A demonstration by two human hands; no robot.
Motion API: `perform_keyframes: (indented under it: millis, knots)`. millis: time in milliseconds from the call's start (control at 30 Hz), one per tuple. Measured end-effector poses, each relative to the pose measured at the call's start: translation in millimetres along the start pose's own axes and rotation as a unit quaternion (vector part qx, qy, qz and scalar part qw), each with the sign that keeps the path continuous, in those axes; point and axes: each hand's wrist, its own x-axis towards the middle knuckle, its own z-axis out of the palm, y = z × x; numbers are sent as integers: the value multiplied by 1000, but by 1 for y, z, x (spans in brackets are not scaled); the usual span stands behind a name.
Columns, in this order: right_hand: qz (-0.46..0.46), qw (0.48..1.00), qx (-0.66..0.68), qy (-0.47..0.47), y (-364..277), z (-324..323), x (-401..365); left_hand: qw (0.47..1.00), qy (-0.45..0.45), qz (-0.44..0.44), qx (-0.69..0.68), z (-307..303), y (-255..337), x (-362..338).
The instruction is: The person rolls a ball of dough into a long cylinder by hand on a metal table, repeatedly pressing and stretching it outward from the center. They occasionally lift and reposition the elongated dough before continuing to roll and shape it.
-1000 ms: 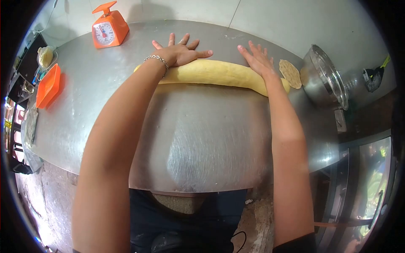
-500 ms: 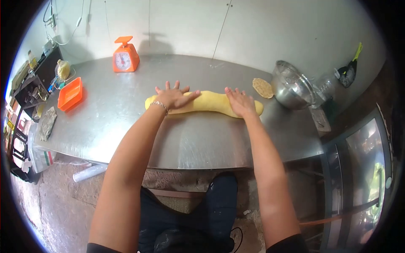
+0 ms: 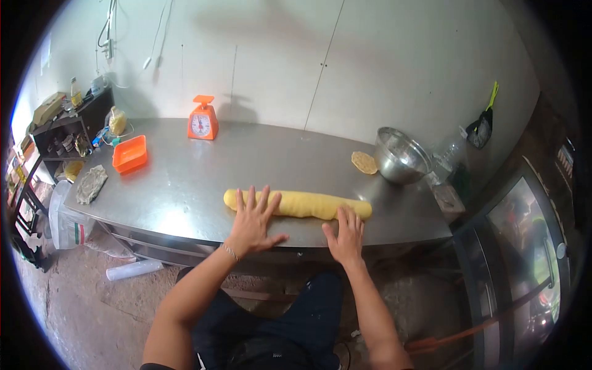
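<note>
A long yellow roll of dough (image 3: 308,204) lies crosswise near the front edge of the steel table (image 3: 271,154). My left hand (image 3: 254,222) is spread, its fingertips resting on the dough's left part and its palm toward the table edge. At the dough's right end, my right hand (image 3: 346,237) touches the near side with its fingertips, thumb held apart. Neither hand wraps round the dough. A bracelet circles my left wrist.
An orange kitchen scale (image 3: 202,120) stands at the back, with an orange tray (image 3: 130,154) and a crumpled cloth (image 3: 92,184) to the left. At right are a steel bowl (image 3: 402,157) and a flat tan disc (image 3: 364,163). A glass-fronted cabinet (image 3: 524,246) stands beyond.
Both hands have drawn back toward me, and the dough roll has come nearer the table's front edge. It looks straighter and more even. The camera view has tilted upward.
</note>
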Motion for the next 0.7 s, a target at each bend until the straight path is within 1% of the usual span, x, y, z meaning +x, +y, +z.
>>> perform_keyframes:
  millis: [33,67,133,167,233,267,367,400,500,567,600,667,700]
  knots:
    - [7,1000,17,-13,-2,-10,-11,999,29,18,-9,2,2,-12]
    - [17,999,34,-28,-5,-17,-16,999,31,17,-15,0,8,-20]
    - [-28,998,50,7,-14,-23,-15,999,26,16,-30,-10,24,-32]
    - [-49,997,59,20,-18,-24,-15,998,7,43,-55,-12,32,-32]
    - [-91,993,66,-22,-36,-23,-3,989,-34,94,-110,-10,54,-27]
    - [-112,990,70,-44,-44,-16,4,984,-39,114,-131,-3,66,-21]
    - [-102,982,116,-113,-49,33,16,981,-16,109,-163,26,85,6]
    - [-98,982,107,-120,-46,39,28,980,3,99,-172,31,82,18]
    - [-100,988,49,-107,-32,64,65,988,24,106,-108,48,62,58]
    - [-112,989,-6,-100,-23,77,96,989,35,101,-105,54,46,86]
    - [-95,989,-27,-115,-20,85,112,989,45,100,-101,56,38,102]
    - [-66,986,-71,-137,-14,100,148,995,-14,64,-69,54,22,141]
    - [-40,985,-60,-154,-9,114,170,997,-44,42,-53,61,10,161]
